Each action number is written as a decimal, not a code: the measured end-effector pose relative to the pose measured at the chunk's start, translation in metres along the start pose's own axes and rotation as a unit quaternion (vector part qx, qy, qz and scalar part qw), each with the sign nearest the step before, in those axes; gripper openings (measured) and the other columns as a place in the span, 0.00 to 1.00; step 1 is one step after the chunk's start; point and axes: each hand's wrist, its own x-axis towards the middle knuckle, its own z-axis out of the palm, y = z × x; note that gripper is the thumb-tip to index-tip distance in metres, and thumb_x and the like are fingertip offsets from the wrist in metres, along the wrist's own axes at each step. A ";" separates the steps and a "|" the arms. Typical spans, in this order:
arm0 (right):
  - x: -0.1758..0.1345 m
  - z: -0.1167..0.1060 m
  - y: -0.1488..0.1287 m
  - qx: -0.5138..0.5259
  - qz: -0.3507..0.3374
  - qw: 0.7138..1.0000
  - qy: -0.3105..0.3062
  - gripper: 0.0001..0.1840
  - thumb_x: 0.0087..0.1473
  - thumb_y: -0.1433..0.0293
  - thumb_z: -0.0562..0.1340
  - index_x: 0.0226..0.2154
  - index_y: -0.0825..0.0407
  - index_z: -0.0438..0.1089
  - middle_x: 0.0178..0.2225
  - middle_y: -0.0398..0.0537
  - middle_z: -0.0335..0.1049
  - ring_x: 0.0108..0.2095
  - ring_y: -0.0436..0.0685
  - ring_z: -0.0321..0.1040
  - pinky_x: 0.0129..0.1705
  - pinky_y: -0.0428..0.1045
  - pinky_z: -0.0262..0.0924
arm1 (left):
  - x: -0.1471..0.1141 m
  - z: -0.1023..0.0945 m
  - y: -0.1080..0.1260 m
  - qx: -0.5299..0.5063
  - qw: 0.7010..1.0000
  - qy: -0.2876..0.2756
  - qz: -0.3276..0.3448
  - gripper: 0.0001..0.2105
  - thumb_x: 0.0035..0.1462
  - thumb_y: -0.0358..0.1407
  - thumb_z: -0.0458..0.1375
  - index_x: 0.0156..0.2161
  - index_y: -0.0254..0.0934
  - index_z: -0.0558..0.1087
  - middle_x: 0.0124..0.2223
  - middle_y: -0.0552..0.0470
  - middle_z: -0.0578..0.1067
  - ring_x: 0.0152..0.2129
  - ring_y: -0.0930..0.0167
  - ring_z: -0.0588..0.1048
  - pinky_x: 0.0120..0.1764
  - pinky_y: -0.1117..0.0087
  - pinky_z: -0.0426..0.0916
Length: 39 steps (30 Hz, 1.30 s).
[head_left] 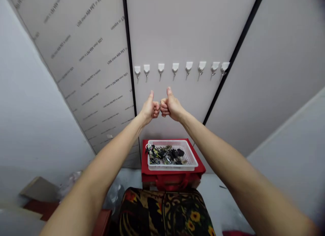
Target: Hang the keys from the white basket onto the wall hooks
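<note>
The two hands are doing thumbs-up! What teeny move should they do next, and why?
Perhaps uncurl the right hand and lower it toward the white basket. Like the left hand, it is a fist with its thumb up, and nothing shows in it. The jumble of small things lies in the basket, below both hands.

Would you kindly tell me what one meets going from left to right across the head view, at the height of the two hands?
Plain pale wall, panel with printed lettering, left black strip, left hand, right hand, right black strip, plain grey panel.
</note>
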 end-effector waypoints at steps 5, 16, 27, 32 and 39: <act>-0.004 -0.003 0.010 -0.038 0.011 0.999 0.010 0.29 0.40 0.47 0.32 0.10 0.52 0.44 0.06 0.34 0.38 0.08 0.42 0.37 0.13 0.41 0.43 | 0.004 0.002 -0.011 0.007 1.000 -0.005 -0.015 0.26 0.37 0.58 0.37 0.13 0.35 0.59 0.07 0.56 0.53 0.09 0.79 0.58 0.14 0.78 0.50; -0.043 -0.049 0.130 -0.479 0.110 0.870 -0.044 0.16 0.32 0.58 0.56 0.15 0.56 0.62 0.13 0.41 0.57 0.16 0.45 0.54 0.19 0.41 0.47 | -0.012 -0.018 -0.122 0.203 0.970 0.019 -0.134 0.12 0.42 0.40 0.48 0.17 0.32 0.61 0.12 0.58 0.61 0.08 0.82 0.58 0.14 0.80 0.48; -0.071 -0.052 0.170 -0.578 0.122 0.806 -0.033 0.15 0.35 0.69 0.54 0.30 0.53 0.67 0.24 0.46 0.66 0.26 0.50 0.60 0.26 0.43 0.50 | -0.009 -0.010 -0.162 0.408 0.912 -0.019 -0.041 0.10 0.40 0.37 0.47 0.18 0.33 0.64 0.15 0.58 0.63 0.14 0.79 0.62 0.19 0.79 0.55; -0.069 -0.055 0.150 -0.460 0.085 0.884 -0.009 0.15 0.36 0.69 0.54 0.31 0.55 0.66 0.23 0.44 0.65 0.23 0.47 0.58 0.26 0.42 0.51 | -0.012 -0.008 -0.158 0.385 0.922 -0.032 -0.035 0.10 0.40 0.36 0.47 0.24 0.31 0.68 0.16 0.57 0.64 0.15 0.79 0.62 0.20 0.79 0.55; -0.054 -0.041 0.110 -0.330 -0.014 0.943 0.046 0.19 0.36 0.68 0.54 0.35 0.57 0.63 0.21 0.43 0.62 0.21 0.46 0.55 0.25 0.43 0.51 | -0.011 -0.004 -0.128 0.217 0.976 -0.024 0.010 0.14 0.41 0.36 0.49 0.34 0.31 0.67 0.27 0.53 0.69 0.20 0.80 0.62 0.23 0.80 0.56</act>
